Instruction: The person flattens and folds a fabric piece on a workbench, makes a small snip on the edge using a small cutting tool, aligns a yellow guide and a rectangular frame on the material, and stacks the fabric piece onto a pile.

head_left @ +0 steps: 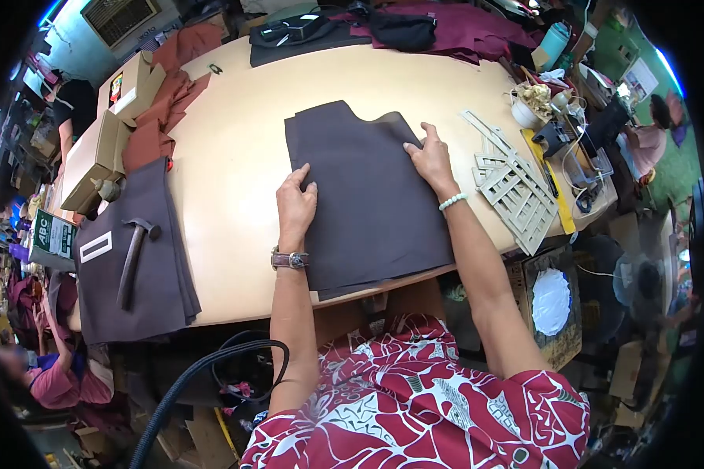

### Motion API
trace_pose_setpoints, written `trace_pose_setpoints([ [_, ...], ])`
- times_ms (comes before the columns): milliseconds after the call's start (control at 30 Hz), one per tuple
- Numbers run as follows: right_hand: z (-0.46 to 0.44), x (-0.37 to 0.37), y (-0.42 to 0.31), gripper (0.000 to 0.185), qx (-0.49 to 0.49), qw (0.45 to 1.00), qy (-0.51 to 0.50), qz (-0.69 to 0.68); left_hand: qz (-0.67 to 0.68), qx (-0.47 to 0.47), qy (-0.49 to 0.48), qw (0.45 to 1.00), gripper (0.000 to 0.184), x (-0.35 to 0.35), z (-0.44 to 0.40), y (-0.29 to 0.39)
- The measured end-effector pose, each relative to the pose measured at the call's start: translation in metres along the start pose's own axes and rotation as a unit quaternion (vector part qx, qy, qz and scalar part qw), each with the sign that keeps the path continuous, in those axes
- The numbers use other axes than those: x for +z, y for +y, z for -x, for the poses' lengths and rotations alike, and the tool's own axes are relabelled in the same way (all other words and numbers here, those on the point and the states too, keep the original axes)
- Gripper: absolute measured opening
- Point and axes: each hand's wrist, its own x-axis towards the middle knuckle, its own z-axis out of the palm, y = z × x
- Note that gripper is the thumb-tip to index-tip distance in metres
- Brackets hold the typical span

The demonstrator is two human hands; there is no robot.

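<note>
A stack of dark brown sheets, fabric or leather, (371, 207) lies on the pale table in front of me, its upper edge cut in a curve. My left hand (296, 205) is at the stack's left edge, fingers bent and fingertips touching the margin. On the opposite side, my right hand (432, 160) grips the upper right edge, its thumb on top of the sheet and some fingers hidden beneath or behind it. The top sheet bulges slightly near that hand. Slotted pale templates (516, 191) lie right of my right forearm.
A hammer (135, 262) and a white rectangular frame (96, 245) rest on another dark stack (164, 289) at left. Cardboard boxes (94, 160) and rust-brown pieces (152, 117) lie behind. A yellow ruler (551, 184) borders the right side. Other people work on both sides.
</note>
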Motion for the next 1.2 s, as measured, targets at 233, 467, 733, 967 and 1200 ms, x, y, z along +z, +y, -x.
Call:
trace_pose_setpoints([
  [233, 0.001, -0.002, -0.016, 0.062, -0.046, 0.992, -0.051, 0.109, -0.007, -0.017, -0.013, 1.000, 0.044, -0.012, 0.005, -0.019],
  [467, 0.002, -0.002, 0.000, 0.060, -0.039, 0.998, -0.030, 0.036, -0.036, 0.022, 0.000, 0.999, 0.046, -0.007, 0.019, -0.013],
  [733, 0.003, 0.012, -0.021, 0.057, -0.018, 0.999, 0.022, 0.020, -0.044, -0.018, -0.015, 0.999, 0.046, -0.016, -0.002, 0.004],
  [967, 0.016, -0.031, -0.019, 0.085, 0.007, 0.993, -0.119, 0.020, 0.031, -0.072, -0.054, 0.995, 0.045, -0.034, 0.060, 0.006],
  [1200, 0.079, -0.063, 0.007, 0.083, -0.001, 0.986, -0.156, -0.061, 0.014, 0.038, 0.015, 0.999, 0.036, -0.022, 0.114, 0.000],
])
